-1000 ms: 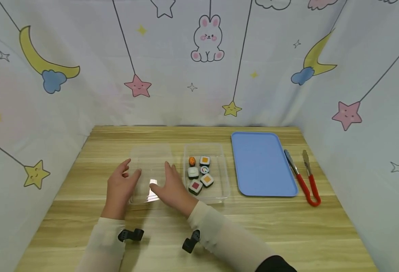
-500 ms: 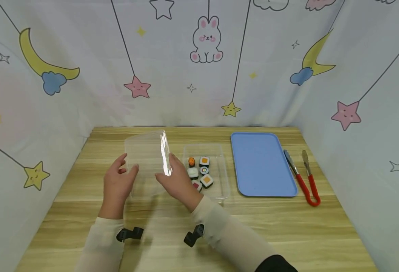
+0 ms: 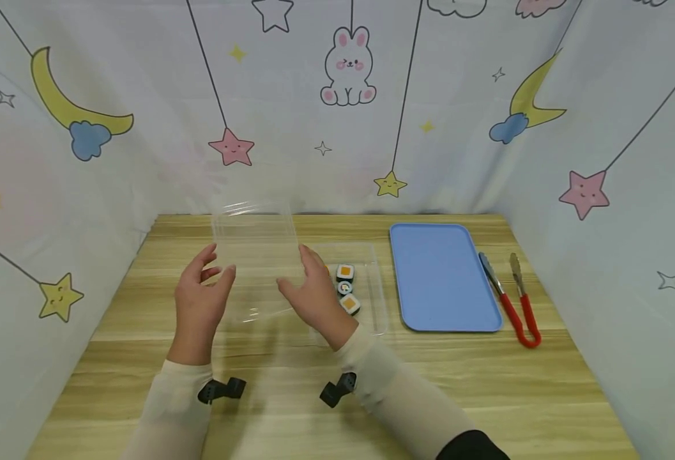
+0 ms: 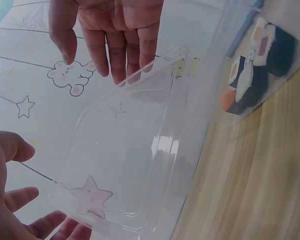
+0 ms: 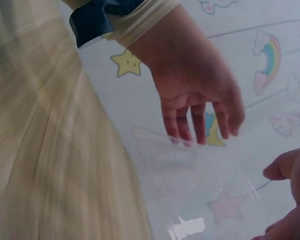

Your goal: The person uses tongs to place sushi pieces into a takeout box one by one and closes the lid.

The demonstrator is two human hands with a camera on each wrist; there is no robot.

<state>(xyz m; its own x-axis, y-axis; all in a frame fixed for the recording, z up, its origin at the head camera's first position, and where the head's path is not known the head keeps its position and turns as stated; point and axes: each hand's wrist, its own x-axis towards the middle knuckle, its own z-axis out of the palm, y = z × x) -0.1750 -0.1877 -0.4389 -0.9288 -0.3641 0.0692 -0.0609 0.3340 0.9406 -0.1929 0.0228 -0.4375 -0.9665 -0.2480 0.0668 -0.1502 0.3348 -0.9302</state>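
Note:
A clear plastic lid is raised and tilted between my two hands, its far edge overlapping the backdrop in the head view. Along its left edge my left hand supports it with loosely extended fingers; in the right wrist view the fingertips meet the edge. At the opposite edge my right hand touches it with straight fingers, thumb spread away. Beside the lid, a clear plastic container holds several sushi pieces, partly hidden behind my right hand.
To the right of the container lies a blue tray. Red-handled tongs rest beyond it near the table's right side. A patterned cloth backdrop encloses the wooden table at the back and both sides.
The lid has risen off the table between both hands and tipped up toward the backdrop. My right hand has shifted right and forward, covering some sushi. My left hand moved slightly.

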